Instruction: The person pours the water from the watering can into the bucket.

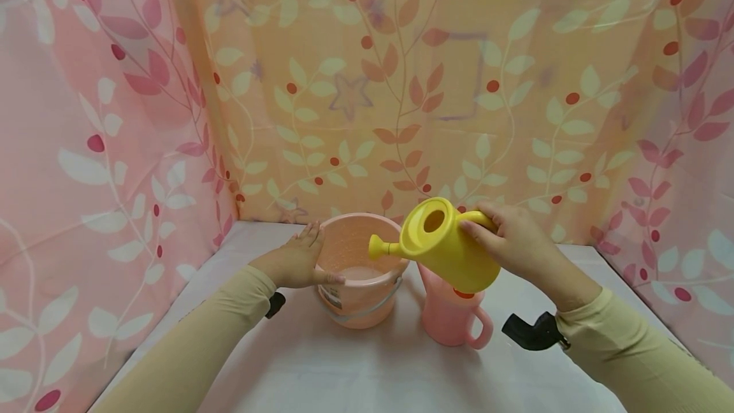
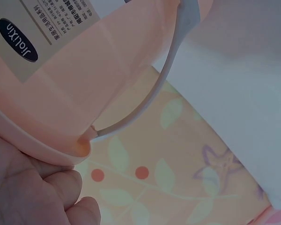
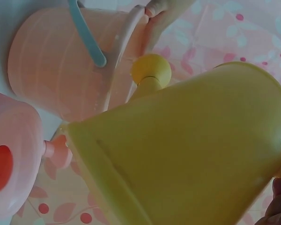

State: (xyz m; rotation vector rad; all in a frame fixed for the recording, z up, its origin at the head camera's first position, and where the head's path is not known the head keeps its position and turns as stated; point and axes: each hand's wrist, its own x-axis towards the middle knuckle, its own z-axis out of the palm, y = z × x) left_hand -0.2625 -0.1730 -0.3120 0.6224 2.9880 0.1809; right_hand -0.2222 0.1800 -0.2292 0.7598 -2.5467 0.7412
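In the head view, my right hand grips the handle of a yellow watering can, raised off the table and tilted left. Its round spout head is over the opening of a peach bucket with a grey bail handle. My left hand holds the bucket's left rim, thumb along the front edge; bent fingers show at the rim in the left wrist view. A pink watering can stands upright just right of the bucket, partly hidden behind the yellow one.
A white cloth covers the table. Patterned curtains rise close behind, on the left and on the right. Black wrist mounts stick out from under both sleeves. A printed label is on the bucket's side.
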